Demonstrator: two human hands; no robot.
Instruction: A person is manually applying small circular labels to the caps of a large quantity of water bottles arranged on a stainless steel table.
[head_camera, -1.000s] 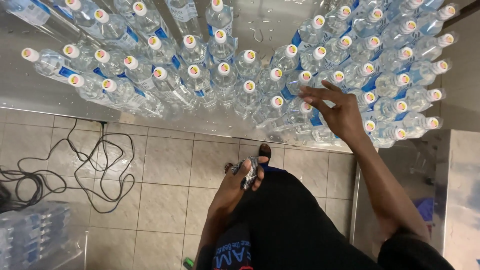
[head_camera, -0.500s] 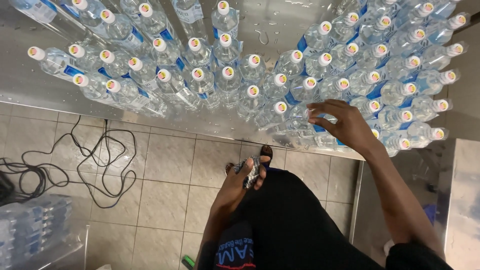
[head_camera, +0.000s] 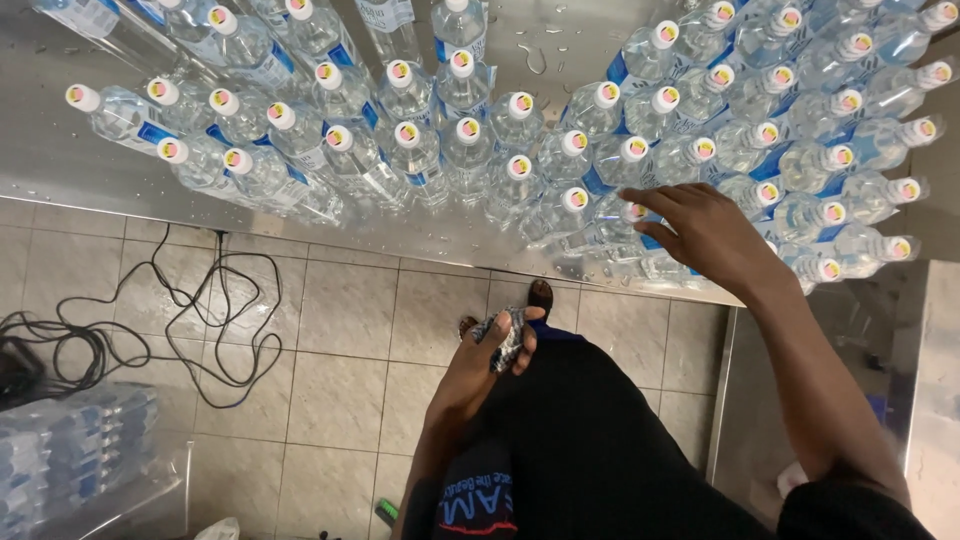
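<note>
Currently the right hand (head_camera: 712, 235) rests, fingers spread and not closed, on the cap of a clear water bottle (head_camera: 625, 218) in the front row on the steel table (head_camera: 60, 165). That bottle stands upright, directly under the fingertips. Well apart and lower, the left hand (head_camera: 478, 365) is clenched around a crumpled cloth (head_camera: 508, 340).

Blue-labelled bottles (head_camera: 520, 150) on counter — shrink-wrapped pack (head_camera: 70, 450) bottom-left

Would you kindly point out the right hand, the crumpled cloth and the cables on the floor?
right hand (head_camera: 712, 235), head view, back of the hand.
cloth (head_camera: 508, 340), head view, bunched middle, in the left hand.
cables (head_camera: 215, 320), head view, loop on the tiles.
</note>
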